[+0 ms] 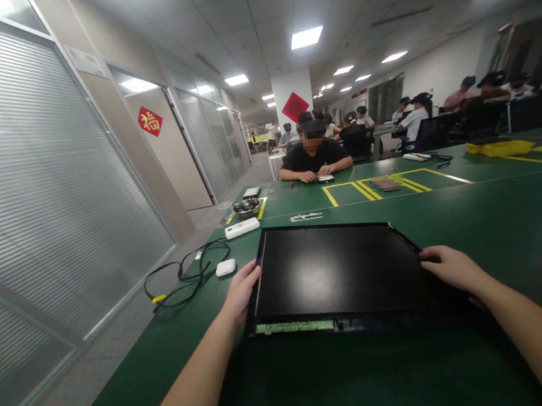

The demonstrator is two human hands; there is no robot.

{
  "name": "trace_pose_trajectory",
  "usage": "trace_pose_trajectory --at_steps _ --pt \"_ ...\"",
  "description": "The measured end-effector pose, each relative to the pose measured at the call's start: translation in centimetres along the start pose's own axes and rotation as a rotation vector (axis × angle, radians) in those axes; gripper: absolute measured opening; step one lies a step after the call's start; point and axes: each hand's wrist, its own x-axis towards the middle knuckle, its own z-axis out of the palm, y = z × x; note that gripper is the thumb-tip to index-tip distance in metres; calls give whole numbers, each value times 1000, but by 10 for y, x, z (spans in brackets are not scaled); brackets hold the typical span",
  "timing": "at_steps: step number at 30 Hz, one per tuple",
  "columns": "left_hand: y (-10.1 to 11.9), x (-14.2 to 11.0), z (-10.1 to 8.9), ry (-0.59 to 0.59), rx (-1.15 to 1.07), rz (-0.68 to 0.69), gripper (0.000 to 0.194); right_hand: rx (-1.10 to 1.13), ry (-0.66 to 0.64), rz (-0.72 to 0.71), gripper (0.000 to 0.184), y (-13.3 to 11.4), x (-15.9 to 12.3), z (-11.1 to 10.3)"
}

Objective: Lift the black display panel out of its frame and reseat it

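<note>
A large black flat screen panel (336,267) lies face up on the green table (471,221) right in front of me, with a strip of green circuit board (293,326) showing along its near edge. My left hand (239,291) grips the panel's left edge, fingers curled over it. My right hand (452,266) holds the right edge, fingers bent onto the frame.
Left of the panel lie a black cable (182,280), a small white box (225,267) and a longer white box (241,228). Farther back are a metal bowl (246,206), some small metal parts (305,216) and yellow floor-tape squares (347,192). A person (314,156) sits opposite; others work at the right.
</note>
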Motion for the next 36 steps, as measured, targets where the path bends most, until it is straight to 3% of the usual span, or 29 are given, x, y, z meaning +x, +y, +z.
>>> trace_pose_trajectory --at_steps 6,12,18,27,36 --pt "-7 8 -2 38 -93 -10 43 19 23 -11 24 5 3 5" --pt "-18 14 -7 13 -114 -8 68 28 28 -20 23 7 4 4" --pt "-22 18 -11 92 -117 -23 87 35 16 -17 24 6 3 2" --pt "-9 4 -1 45 -99 4 46 12 12 -17 26 4 2 2" --pt "-5 0 1 15 -74 39 51 -5 -9 -8 26 0 0 0"
